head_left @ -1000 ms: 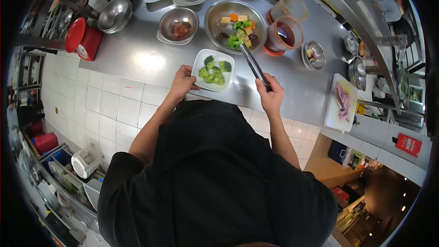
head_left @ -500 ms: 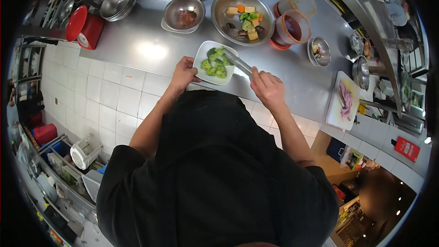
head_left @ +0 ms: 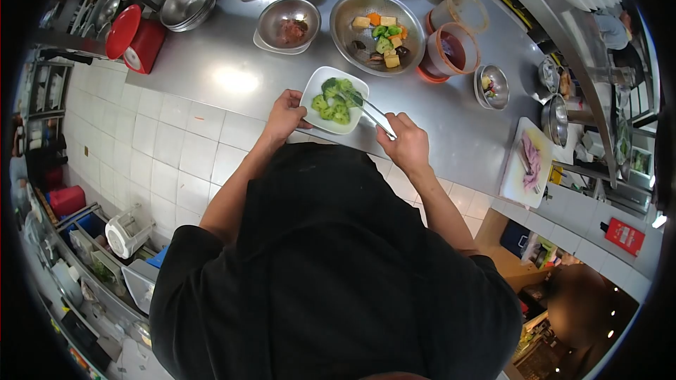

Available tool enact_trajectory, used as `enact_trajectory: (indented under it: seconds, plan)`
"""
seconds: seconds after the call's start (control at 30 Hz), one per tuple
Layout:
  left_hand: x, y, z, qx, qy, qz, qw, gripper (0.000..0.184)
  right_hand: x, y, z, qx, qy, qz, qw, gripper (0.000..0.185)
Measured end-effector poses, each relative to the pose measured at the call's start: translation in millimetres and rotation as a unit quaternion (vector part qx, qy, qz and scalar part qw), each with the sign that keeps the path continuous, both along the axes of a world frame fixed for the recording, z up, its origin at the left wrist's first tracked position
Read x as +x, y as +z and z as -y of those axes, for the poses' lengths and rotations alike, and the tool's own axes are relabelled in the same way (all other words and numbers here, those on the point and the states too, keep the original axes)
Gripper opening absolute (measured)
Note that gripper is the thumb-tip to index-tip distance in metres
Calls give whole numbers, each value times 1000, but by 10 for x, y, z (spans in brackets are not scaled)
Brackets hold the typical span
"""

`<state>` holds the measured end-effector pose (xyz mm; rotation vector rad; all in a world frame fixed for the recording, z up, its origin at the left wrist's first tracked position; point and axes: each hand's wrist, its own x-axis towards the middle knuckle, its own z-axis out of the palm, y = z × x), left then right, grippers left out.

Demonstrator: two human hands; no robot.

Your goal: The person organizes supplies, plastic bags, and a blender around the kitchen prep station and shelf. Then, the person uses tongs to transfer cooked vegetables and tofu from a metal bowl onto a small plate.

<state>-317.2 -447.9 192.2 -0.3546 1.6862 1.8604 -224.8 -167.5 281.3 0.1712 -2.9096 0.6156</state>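
A square white dish with several broccoli pieces is at the steel counter's front edge. My left hand grips its left side, thumb near the rim. Metal tongs are in my closed right hand, their tips among the broccoli at the dish's right side. Behind the dish, a large steel bowl holds tofu cubes, carrot, broccoli and dark pieces. To its left, a smaller steel bowl with reddish meat rests on a white dish.
Two plastic tubs stand right of the large bowl. Further right are a small bowl and a white cutting board with a pink cloth. A red scale and stacked steel bowls stand at the left.
The tongs moved from the large steel bowl to the white dish, and their tips are now among its broccoli. My left hand has stayed on the dish.
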Motion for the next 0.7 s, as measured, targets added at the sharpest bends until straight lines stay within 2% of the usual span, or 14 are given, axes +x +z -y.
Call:
enact_trajectory:
  seconds: [0.2, 0.33, 0.4, 0.5, 0.63, 0.7]
  plan:
    - [-17, -11, 3, -3, -8, 2, 1000, 39, 79, -87, 11, 40, 32, -55, 997, 26]
    - [-27, -23, 8, 5, -11, 2, 1000, 39, 92, -22, 93, 39, 28, -16, 999, 23]
    - [-28, -4, 4, 1, -10, 4, 1000, 39, 89, 28, 110, 2, -10, -22, 1000, 25]
    - [-30, 7, -10, -11, -11, -2, 1000, 39, 22, -94, 57, 5, -3, 19, 1000, 27]
    - [-20, 61, -22, -19, -7, -2, 1000, 41, -34, 93, 23, -20, -21, 35, 999, 31]
    - [-20, 53, -16, -13, -5, 0, 1000, 40, -142, 315, -119, -71, -58, -52, 994, 35]
